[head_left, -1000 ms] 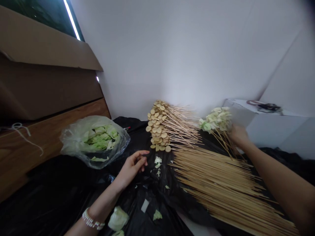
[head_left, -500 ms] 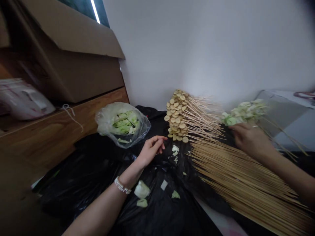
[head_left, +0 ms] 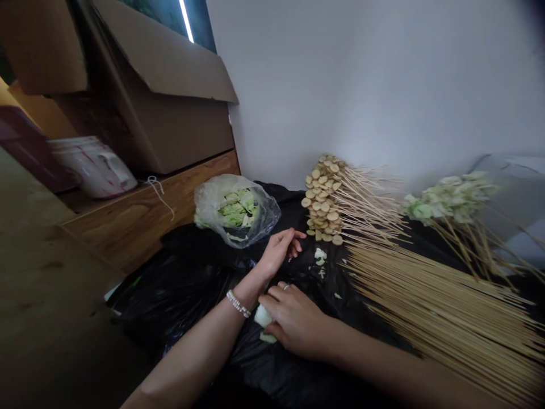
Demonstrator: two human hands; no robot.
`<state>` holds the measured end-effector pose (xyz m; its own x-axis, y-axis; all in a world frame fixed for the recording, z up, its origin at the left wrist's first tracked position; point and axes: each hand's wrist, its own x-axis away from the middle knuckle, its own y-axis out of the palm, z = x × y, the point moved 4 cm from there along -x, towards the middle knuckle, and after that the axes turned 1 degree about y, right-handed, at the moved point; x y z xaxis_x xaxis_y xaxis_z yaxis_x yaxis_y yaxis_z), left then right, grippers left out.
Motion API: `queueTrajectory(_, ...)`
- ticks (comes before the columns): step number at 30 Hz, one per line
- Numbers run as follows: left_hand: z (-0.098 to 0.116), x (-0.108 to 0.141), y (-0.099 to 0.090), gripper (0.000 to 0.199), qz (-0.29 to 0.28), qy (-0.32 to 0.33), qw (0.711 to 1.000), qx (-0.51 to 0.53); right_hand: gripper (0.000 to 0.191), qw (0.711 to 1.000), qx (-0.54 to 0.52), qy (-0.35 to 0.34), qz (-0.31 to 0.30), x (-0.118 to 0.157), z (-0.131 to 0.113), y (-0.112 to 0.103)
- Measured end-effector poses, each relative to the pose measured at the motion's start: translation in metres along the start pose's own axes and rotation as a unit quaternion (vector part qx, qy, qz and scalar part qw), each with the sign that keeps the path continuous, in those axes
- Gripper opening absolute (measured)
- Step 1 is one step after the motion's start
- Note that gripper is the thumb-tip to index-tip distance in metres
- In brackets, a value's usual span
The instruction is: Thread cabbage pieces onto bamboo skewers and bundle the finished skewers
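My right hand (head_left: 293, 319) has its thumb and fingers around a pale cabbage piece (head_left: 263, 316) low on the black plastic sheet (head_left: 255, 369). A smaller green leaf bit (head_left: 268, 337) lies just under it. Just ahead, my left hand (head_left: 281, 251) hovers with loosely bent fingers and nothing seen in them; a beaded bracelet circles that wrist. Its fingertips are near the stacked skewers of round potato-like slices (head_left: 324, 196). Cabbage leaves fill a clear plastic bag (head_left: 206, 199) to the left. Skewered cabbage (head_left: 455, 196) lies at the far right.
Many bare bamboo sticks (head_left: 438, 301) spread across the right side. White cabbage scraps (head_left: 320, 257) lie in the middle. A cardboard box (head_left: 183, 130) and a white mug-like container (head_left: 100, 170) stand on the wooden surface at left. A pale wall (head_left: 340, 74) rises behind.
My right hand has left the skewered cabbage at the far right and come down to the cabbage piece, closing on it. My left hand stays in about the same place; the view has turned left.
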<state>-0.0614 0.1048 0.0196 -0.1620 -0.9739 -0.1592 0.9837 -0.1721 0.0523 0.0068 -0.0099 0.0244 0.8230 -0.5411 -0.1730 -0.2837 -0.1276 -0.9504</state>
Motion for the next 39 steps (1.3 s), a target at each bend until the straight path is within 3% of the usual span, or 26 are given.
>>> queueTrajectory(4,0.002,0.001,0.002,0.051,-0.011,0.004,1.000,0.004,0.021,0.999,-0.037,0.013,0.017,0.006,0.000,0.005)
queueTrajectory(6,0.003,0.002,0.002,0.052,-0.013,0.004,1.000,0.007,0.022,0.994,-0.091,0.034,0.056,0.014,0.006,-0.002)
queueTrajectory(8,0.003,0.002,0.003,0.052,-0.013,0.001,1.000,0.014,0.023,0.976,-0.154,0.081,0.130,0.024,0.021,-0.015)
queueTrajectory(12,0.000,0.003,0.007,0.058,-0.024,-0.010,0.999,0.025,0.024,0.906,-0.211,0.202,0.308,0.045,0.066,-0.040)
queueTrajectory(14,-0.002,0.005,0.011,0.062,-0.043,-0.024,0.998,0.034,0.026,0.884,-0.181,0.236,0.361,0.054,0.083,-0.048)
queueTrajectory(17,-0.003,0.011,0.019,0.067,-0.090,-0.059,0.992,0.062,0.021,0.882,-0.090,0.232,0.400,0.061,0.094,-0.051)
queueTrajectory(20,-0.002,0.018,0.029,0.063,-0.143,-0.088,0.983,0.073,0.016,0.890,-0.042,0.207,0.405,0.063,0.097,-0.046)
queueTrajectory(23,-0.004,0.022,0.034,0.055,-0.161,-0.112,0.978,0.066,0.014,0.903,-0.036,0.194,0.382,0.062,0.098,-0.039)
queueTrajectory(29,-0.004,0.019,0.032,0.040,-0.122,-0.086,0.986,0.069,0.032,0.908,-0.114,0.187,0.358,0.060,0.099,-0.038)
queueTrajectory(37,-0.004,0.016,0.027,0.042,-0.098,-0.072,0.991,0.064,0.036,0.887,-0.248,0.175,0.347,0.057,0.105,-0.038)
queueTrajectory(39,-0.005,0.016,0.027,0.042,-0.096,-0.073,0.991,0.058,0.029,0.880,-0.278,0.175,0.342,0.057,0.108,-0.037)
